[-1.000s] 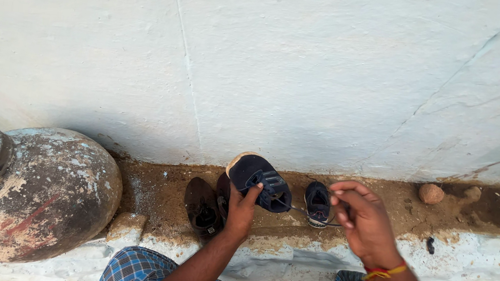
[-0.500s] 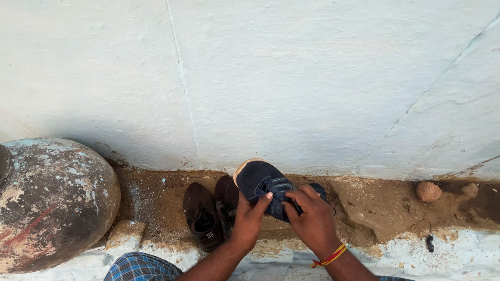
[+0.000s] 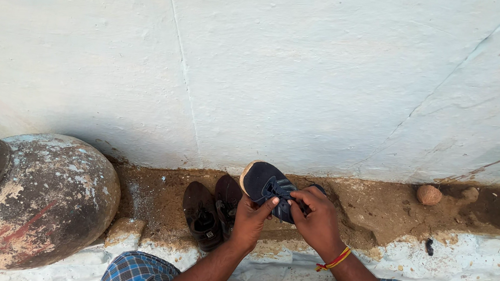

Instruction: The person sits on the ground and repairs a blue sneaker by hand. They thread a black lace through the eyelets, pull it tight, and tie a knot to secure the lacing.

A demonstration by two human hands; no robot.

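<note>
Both forearms reach forward and converge; left hand (image 3: 249,220) and right hand (image 3: 316,221) meet, fingers curled closed, thumbs up.

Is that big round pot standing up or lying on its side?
On its side. The clay pot's open mouth faces left, its round belly resting on the ground.

Pot (image 3: 30,199) at left against the wall (image 3: 269,69), pair of shoes (image 3: 213,210) right of it (on the dirt strip), stone (image 3: 429,194) far right.

Navy blue shoe (image 3: 270,188) with tan toe edge. Pair of black shoes (image 3: 212,213). Clay pot (image 3: 30,199), mottled brown, grey and rust-red. Wall (image 3: 305,72), pale whitish blue. Soil strip (image 3: 377,211), brown. Wrist thread (image 3: 334,260), red and yellow. Garment (image 3: 139,273), blue checked.
</note>
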